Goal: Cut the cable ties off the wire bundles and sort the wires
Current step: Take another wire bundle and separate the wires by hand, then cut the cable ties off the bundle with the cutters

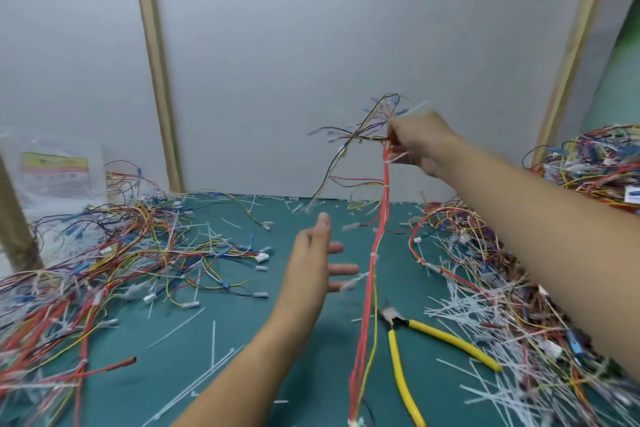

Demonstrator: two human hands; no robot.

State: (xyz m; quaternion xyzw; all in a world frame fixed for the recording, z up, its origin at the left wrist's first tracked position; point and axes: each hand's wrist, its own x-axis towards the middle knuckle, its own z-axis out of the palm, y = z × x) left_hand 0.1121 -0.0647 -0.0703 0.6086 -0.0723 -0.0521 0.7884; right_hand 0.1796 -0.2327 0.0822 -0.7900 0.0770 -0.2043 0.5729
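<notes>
Fingers of right hand (417,142) pinch a thin, limp red wire bundle (372,270); left hand (310,265) fingers straight, apart, empty.

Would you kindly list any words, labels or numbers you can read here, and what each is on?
Nothing here can be read.
Yellow and red printed label on the clear plastic bag, back left: too blurred to read.
White and blue tag in the tangled wire heap, far right: too small to read.
</notes>
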